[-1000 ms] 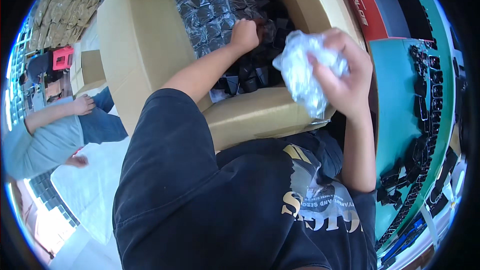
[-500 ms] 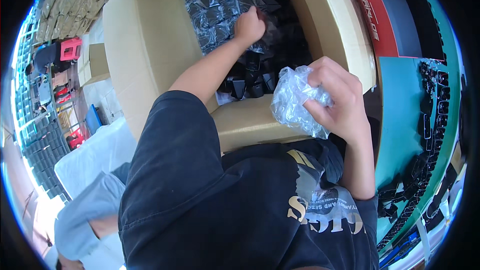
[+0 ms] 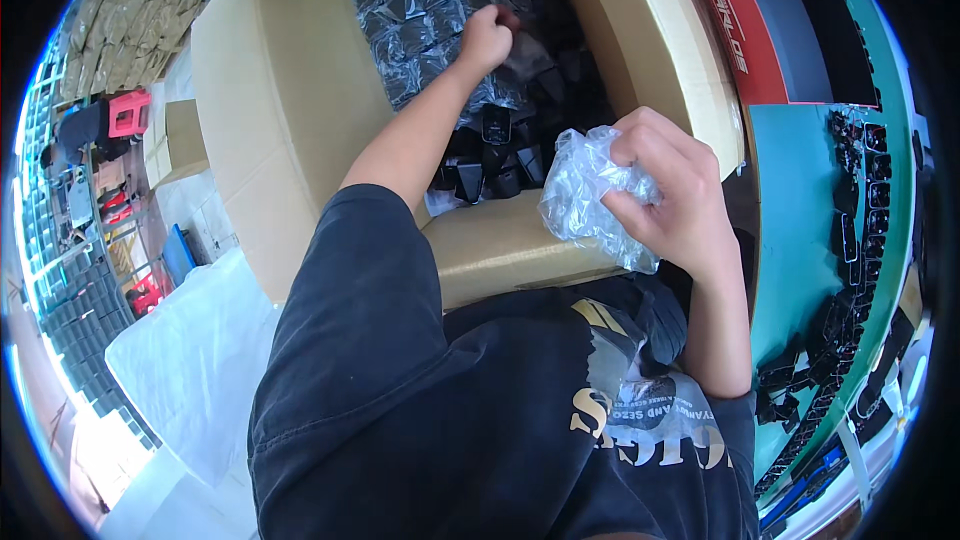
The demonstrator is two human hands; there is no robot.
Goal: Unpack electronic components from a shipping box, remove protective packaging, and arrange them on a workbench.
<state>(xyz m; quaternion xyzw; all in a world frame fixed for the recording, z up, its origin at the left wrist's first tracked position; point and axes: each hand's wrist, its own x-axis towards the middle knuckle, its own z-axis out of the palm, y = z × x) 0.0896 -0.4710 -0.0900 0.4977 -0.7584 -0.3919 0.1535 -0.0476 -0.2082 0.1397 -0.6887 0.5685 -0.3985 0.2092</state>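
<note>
My left hand (image 3: 487, 40) reaches far into an open cardboard box (image 3: 300, 70). Its fingers are curled closed over the contents, and whatever they grip is hidden. Beneath and beside it lies a clear-wrapped pack of black square pieces (image 3: 410, 35), set in rows. Loose black plastic pieces (image 3: 480, 168) fill the box's near end and right side. Over the near right corner of the box, my right hand (image 3: 680, 195) grips a crumpled clear plastic bag (image 3: 585, 190) between thumb and fingers.
Right of the box is a green work surface (image 3: 790, 220) with a red and black open box (image 3: 740, 30) and a row of black parts (image 3: 850, 310). Stacked brown wrapped goods (image 3: 125, 10), a person (image 3: 82, 130) and a red stool (image 3: 128, 114) are at the far left.
My left hand shifts slightly over the wrapped pack, while my right hand keeps the bag nearly in place. The grey-clothed person at lower left has gone out of view.
</note>
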